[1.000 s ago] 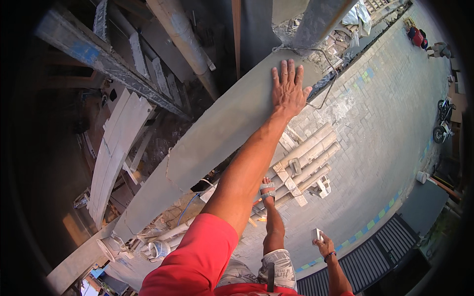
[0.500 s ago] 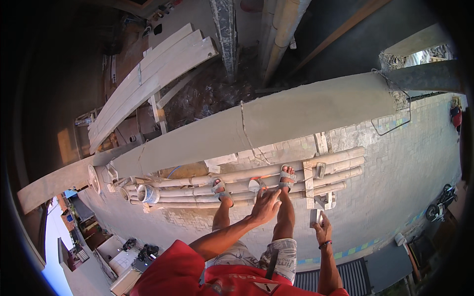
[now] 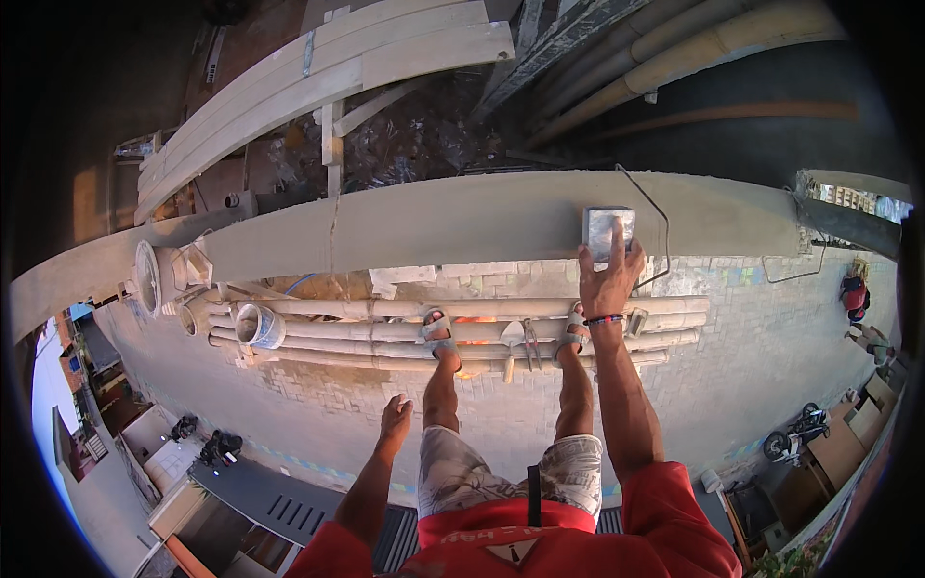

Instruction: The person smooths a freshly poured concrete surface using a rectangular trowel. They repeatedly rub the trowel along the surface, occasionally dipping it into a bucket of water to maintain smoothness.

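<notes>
My right hand [image 3: 607, 279] grips a grey rectangular block [image 3: 608, 231] against the smooth plastered concrete beam [image 3: 462, 231] in front of me. A bent wire [image 3: 665, 231] hangs over the beam just right of that hand. My left hand [image 3: 395, 416] hangs low beside my leg, loosely open and empty. My sandalled feet stand on a platform of bamboo poles [image 3: 385, 332] below the beam. A trowel [image 3: 511, 339] and a long metal tool [image 3: 530, 342] lie between my feet, and a white bucket [image 3: 258, 328] stands to the left.
Wooden planks [image 3: 318, 53] and bamboo posts [image 3: 723, 43] are beyond the beam. Far below is a paved ground [image 3: 742, 347], with a motorbike [image 3: 795, 433] and people [image 3: 853, 294] at the right. A dark slatted roof [image 3: 289, 506] lies below behind me.
My view has swung round to face the beam squarely. My left hand came off the beam and dropped to my side. My right hand has raised the block onto the beam.
</notes>
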The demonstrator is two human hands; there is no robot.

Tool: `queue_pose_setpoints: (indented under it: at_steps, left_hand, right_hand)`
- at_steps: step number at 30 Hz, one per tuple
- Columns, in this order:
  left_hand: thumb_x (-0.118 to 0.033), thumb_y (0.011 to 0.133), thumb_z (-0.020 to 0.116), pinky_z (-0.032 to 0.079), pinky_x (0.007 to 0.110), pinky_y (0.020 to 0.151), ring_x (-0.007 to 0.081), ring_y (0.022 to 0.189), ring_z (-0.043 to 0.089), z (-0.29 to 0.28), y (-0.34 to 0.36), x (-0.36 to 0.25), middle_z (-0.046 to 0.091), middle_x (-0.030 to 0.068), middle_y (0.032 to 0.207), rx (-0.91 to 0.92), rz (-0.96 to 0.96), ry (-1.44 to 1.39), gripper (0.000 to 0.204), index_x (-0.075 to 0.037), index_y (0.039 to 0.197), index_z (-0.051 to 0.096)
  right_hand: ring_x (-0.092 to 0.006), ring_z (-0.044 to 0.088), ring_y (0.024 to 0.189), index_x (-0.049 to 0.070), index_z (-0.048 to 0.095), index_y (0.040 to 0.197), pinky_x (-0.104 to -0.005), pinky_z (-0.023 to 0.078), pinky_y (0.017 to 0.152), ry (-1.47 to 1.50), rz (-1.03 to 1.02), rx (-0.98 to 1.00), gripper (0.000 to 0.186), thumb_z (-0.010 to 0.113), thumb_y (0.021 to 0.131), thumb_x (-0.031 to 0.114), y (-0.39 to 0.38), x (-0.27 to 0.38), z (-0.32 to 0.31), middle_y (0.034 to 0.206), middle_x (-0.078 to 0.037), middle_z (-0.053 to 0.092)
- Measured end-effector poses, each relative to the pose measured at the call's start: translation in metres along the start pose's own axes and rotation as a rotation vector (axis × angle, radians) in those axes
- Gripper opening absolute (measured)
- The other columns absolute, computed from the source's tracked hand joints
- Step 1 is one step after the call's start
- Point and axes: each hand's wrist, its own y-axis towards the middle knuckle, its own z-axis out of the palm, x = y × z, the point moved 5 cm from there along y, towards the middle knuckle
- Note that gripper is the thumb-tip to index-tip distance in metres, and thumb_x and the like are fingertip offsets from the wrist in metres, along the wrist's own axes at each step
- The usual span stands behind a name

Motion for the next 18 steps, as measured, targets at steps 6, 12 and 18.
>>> queue_pose_setpoints:
  at_steps: [6,12,18]
  left_hand:
    - [-0.018,0.095,0.056,0.054,0.029,0.073,0.0182,0.090,0.064,-0.026,-0.012,0.061,0.065,0.0134,0.099,-0.010,-0.050,-0.274,0.044,0.006,0.131,0.048]
    - [-0.017,0.095,0.055,0.055,0.031,0.072,0.0203,0.096,0.064,-0.044,-0.002,0.099,0.063,0.0143,0.104,0.008,-0.201,-0.279,0.040,0.006,0.128,0.049]
    - [-0.019,0.096,0.055,0.055,0.031,0.074,0.0208,0.096,0.064,-0.054,0.003,0.091,0.062,0.0153,0.104,0.019,-0.067,-0.386,0.041,0.006,0.129,0.049]
  right_hand:
    - [-0.0466,0.042,0.116,0.020,0.043,0.142,-0.0533,0.037,0.096,-0.259,0.222,-0.141,0.064,0.069,0.083,0.026,0.017,-0.007,0.033,0.129,-0.030,0.040]
    - [-0.0447,0.044,0.114,0.024,0.043,0.143,-0.0522,0.038,0.096,-0.133,-0.261,0.105,0.074,0.074,0.077,0.024,-0.023,0.065,0.066,0.132,-0.026,0.041]
    - [-0.0437,0.043,0.113,0.014,0.044,0.142,-0.0517,0.036,0.096,-0.305,0.037,-0.028,0.065,0.068,0.083,0.026,-0.004,-0.008,0.031,0.121,-0.030,0.044]
